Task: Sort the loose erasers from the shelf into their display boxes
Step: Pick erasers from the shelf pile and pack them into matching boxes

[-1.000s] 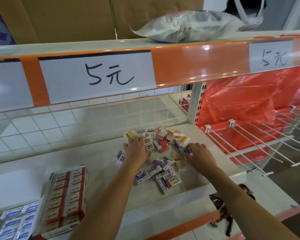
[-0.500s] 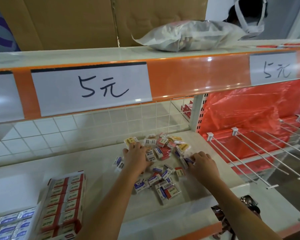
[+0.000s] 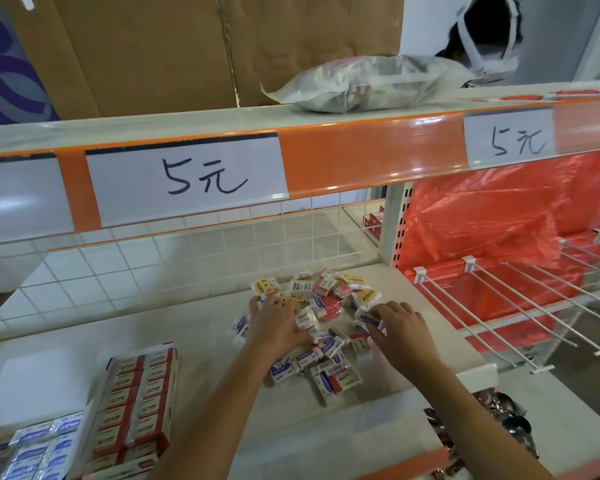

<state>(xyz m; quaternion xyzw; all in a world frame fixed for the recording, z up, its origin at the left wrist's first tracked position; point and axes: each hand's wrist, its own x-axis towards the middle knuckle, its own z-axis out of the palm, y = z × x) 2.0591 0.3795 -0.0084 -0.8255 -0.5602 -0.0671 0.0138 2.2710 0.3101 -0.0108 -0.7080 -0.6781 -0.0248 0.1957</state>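
A heap of loose erasers [image 3: 326, 308] in red, blue and yellow wrappers lies in the middle of the white shelf [image 3: 187, 327]. My left hand [image 3: 274, 323] rests palm down on the heap's left side, fingers spread over several erasers. On the right side of the heap, my right hand [image 3: 400, 327] pinches a blue-and-white eraser [image 3: 371, 319] at its fingertips. A display box of red erasers [image 3: 136, 403] sits at the lower left, nearly filled in rows. Left of it, a box of blue erasers [image 3: 32, 448] is cut off by the frame edge.
An upper shelf with an orange price strip [image 3: 343, 157] overhangs the work area; a plastic bag [image 3: 368, 84] lies on it. White peg hooks [image 3: 499, 306] stick out at the right before red plastic sheeting. A wire grid backs the shelf. Dark shiny items [image 3: 499, 420] lie on the shelf below.
Both hands stay on the heap. My right hand's fingers have closed onto a blue-and-white eraser at the heap's right edge. The view has shifted slightly.
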